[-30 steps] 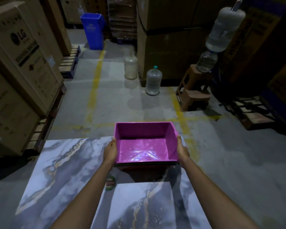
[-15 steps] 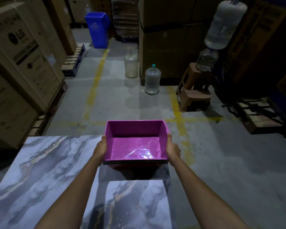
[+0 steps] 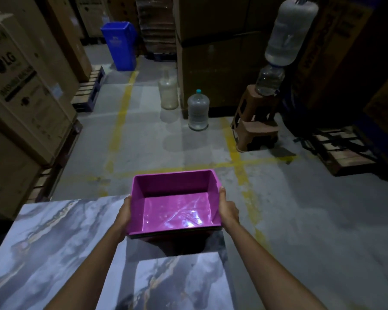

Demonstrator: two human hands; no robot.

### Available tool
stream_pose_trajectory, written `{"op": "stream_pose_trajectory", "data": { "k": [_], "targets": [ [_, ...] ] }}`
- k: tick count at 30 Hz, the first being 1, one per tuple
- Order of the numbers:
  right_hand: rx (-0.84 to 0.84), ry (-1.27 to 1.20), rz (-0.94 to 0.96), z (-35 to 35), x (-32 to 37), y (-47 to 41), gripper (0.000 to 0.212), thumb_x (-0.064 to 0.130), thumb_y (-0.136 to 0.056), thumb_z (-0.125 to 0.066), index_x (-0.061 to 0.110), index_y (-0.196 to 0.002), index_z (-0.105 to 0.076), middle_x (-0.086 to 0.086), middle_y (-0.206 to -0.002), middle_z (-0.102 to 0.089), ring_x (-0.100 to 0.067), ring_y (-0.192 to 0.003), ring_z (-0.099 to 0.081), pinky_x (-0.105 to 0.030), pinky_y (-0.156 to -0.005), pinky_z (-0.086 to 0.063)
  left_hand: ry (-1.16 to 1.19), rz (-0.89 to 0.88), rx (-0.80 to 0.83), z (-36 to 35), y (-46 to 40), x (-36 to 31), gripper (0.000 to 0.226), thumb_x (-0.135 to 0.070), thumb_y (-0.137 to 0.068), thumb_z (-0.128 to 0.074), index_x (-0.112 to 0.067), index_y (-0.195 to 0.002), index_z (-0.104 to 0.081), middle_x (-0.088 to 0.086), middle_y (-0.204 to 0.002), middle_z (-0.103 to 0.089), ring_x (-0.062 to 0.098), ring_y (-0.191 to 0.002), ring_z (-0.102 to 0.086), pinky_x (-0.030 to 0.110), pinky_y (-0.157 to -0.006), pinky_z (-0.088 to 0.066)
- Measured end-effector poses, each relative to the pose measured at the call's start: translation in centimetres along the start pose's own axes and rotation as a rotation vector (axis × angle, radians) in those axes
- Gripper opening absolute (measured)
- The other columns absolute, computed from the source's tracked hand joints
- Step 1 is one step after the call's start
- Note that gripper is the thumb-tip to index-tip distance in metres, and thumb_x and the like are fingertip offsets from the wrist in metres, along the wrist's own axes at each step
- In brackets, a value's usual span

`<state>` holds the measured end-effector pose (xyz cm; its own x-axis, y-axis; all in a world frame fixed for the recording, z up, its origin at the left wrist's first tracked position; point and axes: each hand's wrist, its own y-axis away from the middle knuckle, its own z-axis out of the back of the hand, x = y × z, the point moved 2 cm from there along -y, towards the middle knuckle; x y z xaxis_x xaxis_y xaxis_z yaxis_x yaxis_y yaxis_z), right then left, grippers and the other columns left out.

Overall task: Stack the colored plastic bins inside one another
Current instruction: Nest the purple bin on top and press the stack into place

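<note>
The magenta bin (image 3: 175, 204) sits between the two hands, open side up, above the far right part of the marble-patterned desk (image 3: 54, 242). Whether its base rests on the desk or is held just above it cannot be told; a dark shadow lies under its near edge. A thin darker rim shows just beneath the magenta one along the near edge, so it is probably already nested in at least one other bin, though that lower bin's colour is too dim to name.

The bin's long axis runs left to right, across the person's body, so each short end wall faces a hand. The left hand (image 3: 124, 214) presses against the left end wall, its fingers curled round the bin's underside as far as can be seen. The right hand (image 3: 227, 209) grips the right end wall, with fingertips reaching up to the rim near the far corner. Both hands are touching the bin and equally near it; neither leads. Any coming move, whether setting the stack down or carrying it, turns on this symmetric two-sided hold, and I judge the load should stay level only if both hands travel together.

Beyond the desk lies a concrete floor with yellow lines (image 3: 121, 113). Further off stand two water jugs (image 3: 197, 113), a brown stool (image 3: 255, 128), a blue bin (image 3: 120, 45) and stacked cardboard boxes (image 3: 20, 81).
</note>
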<state>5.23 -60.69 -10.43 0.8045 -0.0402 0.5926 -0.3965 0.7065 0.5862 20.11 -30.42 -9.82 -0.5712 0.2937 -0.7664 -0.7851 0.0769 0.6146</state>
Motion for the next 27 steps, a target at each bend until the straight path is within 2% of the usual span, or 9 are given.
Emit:
{"op": "stream_pose_trajectory", "data": {
  "k": [2,6,8,10,12,14,17,22,27],
  "targets": [
    [0.002,-0.061,-0.009,0.4,0.6,-0.4,0.108,0.092,-0.088,-0.017,0.004,-0.118,-0.071,-0.022,-0.119,-0.071,-0.038,-0.106,-0.068,-0.041,-0.087,-0.052,0.026,0.014,0.016,-0.1,-0.6,-0.3,0.049,-0.048,-0.110,-0.036,-0.015,-0.090,-0.065,0.012,-0.080,-0.069,0.026,-0.064,-0.067,0.036,-0.065,-0.050],
    [0.031,-0.112,0.001,1.0,2.6,-1.1,0.104,0.095,-0.085,-0.022,0.005,-0.100,-0.071,-0.012,-0.095,-0.072,-0.031,-0.085,-0.069,-0.043,-0.082,-0.060,0.046,0.014,0.052,-0.4,-2.0,-1.0,0.072,-0.072,-0.105,-0.033,-0.012,-0.099,-0.072,0.017,-0.082,-0.077,0.033,-0.074,-0.072,0.043,-0.074,-0.059],
    [0.018,-0.073,0.018,1.4,3.4,-1.2,0.096,0.089,-0.091,-0.026,0.004,-0.101,-0.069,-0.012,-0.097,-0.071,-0.030,-0.086,-0.066,-0.039,-0.077,-0.055,0.020,0.008,0.056,-0.5,-3.3,-0.5,0.077,-0.077,-0.102,-0.031,-0.011,-0.103,-0.072,0.023,-0.095,-0.077,0.036,-0.081,-0.072,0.053,-0.082,-0.060],
    [0.001,-0.025,0.022,1.5,3.6,-1.2,0.094,0.087,-0.093,-0.026,0.005,-0.103,-0.071,-0.015,-0.104,-0.072,-0.032,-0.090,-0.066,-0.038,-0.078,-0.052,-0.040,0.006,0.034,-0.4,-6.4,1.2,0.092,-0.092,-0.089,-0.027,-0.015,-0.104,-0.075,0.024,-0.106,-0.078,0.039,-0.091,-0.075,0.063,-0.093,-0.059],
    [-0.013,-0.010,0.024,1.5,3.6,-1.3,0.091,0.087,-0.093,-0.025,0.008,-0.095,-0.070,-0.013,-0.100,-0.071,-0.030,-0.085,-0.065,-0.037,-0.076,-0.052,-0.151,0.013,-0.053,0.0,-9.5,2.9,0.111,-0.104,-0.076,-0.016,-0.015,-0.109,-0.073,0.020,-0.113,-0.078,0.041,-0.100,-0.074,0.057,-0.095,-0.058],
    [-0.027,0.017,0.019,1.4,3.5,-1.4,0.094,0.090,-0.090,-0.022,0.008,-0.093,-0.069,-0.011,-0.095,-0.070,-0.030,-0.082,-0.065,-0.037,-0.074,-0.053,-0.254,0.012,-0.095,-0.1,-8.6,2.3,0.119,-0.104,-0.075,-0.008,-0.011,-0.113,-0.071,0.021,-0.113,-0.075,0.042,-0.100,-0.072,0.049,-0.089,-0.057],
    [-0.019,0.005,0.001,0.9,3.5,-1.7,0.101,0.091,-0.090,-0.021,0.004,-0.107,-0.070,-0.014,-0.103,-0.068,-0.032,-0.090,-0.065,-0.038,-0.076,-0.050,-0.292,0.006,-0.087,-0.2,-6.0,1.0,0.133,-0.113,-0.058,-0.004,-0.011,-0.106,-0.075,0.021,-0.100,-0.076,0.040,-0.091,-0.073,0.053,-0.090,-0.061],
    [0.029,-0.070,-0.042,0.0,2.8,-2.7,0.119,0.101,-0.076,-0.021,0.006,-0.126,-0.071,-0.019,-0.121,-0.072,-0.037,-0.109,-0.068,-0.046,-0.100,-0.055,-0.272,-0.003,-0.066,0.0,-6.5,1.3,0.131,-0.116,-0.051,-0.009,-0.015,-0.098,-0.078,0.018,-0.094,-0.079,0.039,-0.090,-0.075,0.057,-0.093,-0.060],
    [0.021,0.001,0.013,0.5,3.7,-1.4,0.111,0.092,-0.089,-0.018,0.001,-0.125,-0.071,-0.024,-0.125,-0.069,-0.039,-0.115,-0.066,-0.041,-0.096,-0.051,-0.305,0.002,-0.083,0.4,-7.6,1.8,0.129,-0.114,-0.058,-0.007,-0.016,-0.101,-0.078,0.017,-0.098,-0.079,0.039,-0.093,-0.075,0.058,-0.096,-0.059]
  ]
}}
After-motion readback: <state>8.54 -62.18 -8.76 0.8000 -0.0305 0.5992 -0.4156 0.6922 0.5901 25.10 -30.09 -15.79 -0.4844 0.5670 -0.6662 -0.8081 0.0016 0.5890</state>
